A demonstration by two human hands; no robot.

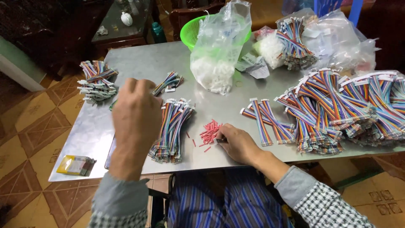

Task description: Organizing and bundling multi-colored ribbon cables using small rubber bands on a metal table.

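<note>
Pinching red tubes (209, 131), right hand (237, 143).

My worktop (139, 59) is bare grey metal. Far side: green plastic basket (190, 31) w/ a clear bag of white connectors (217, 63) leaning in front of it. Beside that a small folded packet (253, 65), then more clear bags (337, 38) w/ a rainbow cable bundle (295, 42) in 1 of them. Big heap of rainbow ribbon cables (346, 105) fills the right side. Another cable stack (96, 81) at the far-left corner, a smaller bundle (171, 80) near the middle. Yellow box (76, 164) at the near-left corner. Beyond: dark side table (122, 33) w/ a white pot (126, 18), a green bottle (158, 31) next to it. Patterned floor tiles (33, 126) below.
</note>
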